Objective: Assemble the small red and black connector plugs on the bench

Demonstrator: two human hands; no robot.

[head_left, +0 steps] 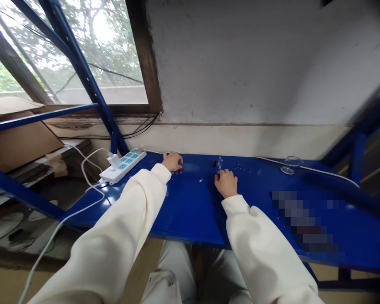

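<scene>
My left hand [172,161] is at the back of the blue table [190,207], its fingers curled over a few tiny pieces with red ends [179,170]. Whether one of them is pinched is too small to see. To the right, my right hand [226,183] rests low over the tabletop with its fingers drawn together. What it holds, if anything, is hidden. Just beyond its fingertips stand small clear tubes [220,161] and a dark piece with a red top [215,162]. A small pale scrap [200,180] lies between the hands.
A white power strip [123,165] with a plugged-in charger sits on the left, its cable trailing down. Several tiny clear pieces [240,166] lie right of the tubes. Farther right stands a clear round container [288,169]. Blue frame posts flank the table; a wall is behind.
</scene>
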